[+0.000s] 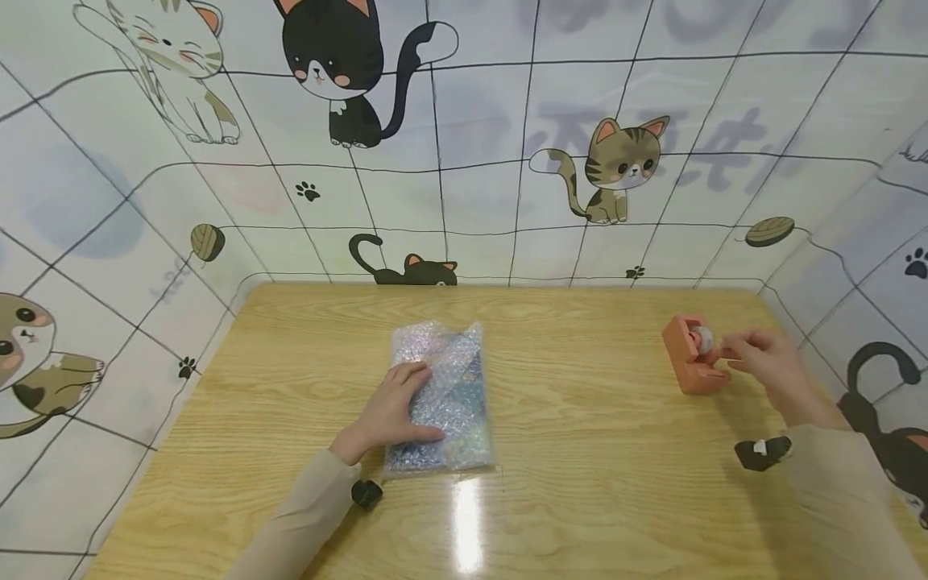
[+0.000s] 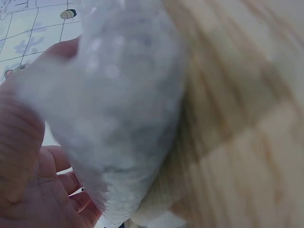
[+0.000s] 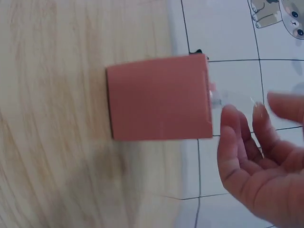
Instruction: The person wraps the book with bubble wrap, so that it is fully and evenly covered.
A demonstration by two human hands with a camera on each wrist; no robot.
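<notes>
Wood-Grain Surface with Cat-Print Walls, Bubble-Wrap Package and Tape Dispenser

Surface: the wood-grain surface [image 1: 580, 459] before you is pale yellow-brown, with a bright glare streak [image 1: 467, 528] at its near side.

Room: white wall covering [image 1: 478, 113] rises behind it and at both sides, ruled with a black grid. Its print includes a black-and-white cat [image 1: 333, 52], a striped brown cat [image 1: 623, 171], paw marks and balls of yarn.

Writing: large faint grey characters [image 1: 754, 149] at the upper right of the covering; they look reversed and are too blurred for you to read.

Item: one bubble-wrap package [image 1: 464, 411], bluish inside, lying flat left of the middle. Your left hand [image 1: 395, 407] rests on its left part, thumb and fingers spread apart.

Item: one coral tape dispenser [image 1: 681, 358], upright towards the far right, with a roll of clear tape [image 1: 702, 340]. Your right hand [image 1: 768, 366], just beside it, pinches the tape's end between thumb and finger.

Wear: beige sleeves [image 1: 308, 515], a small black device at each cuff.
</notes>
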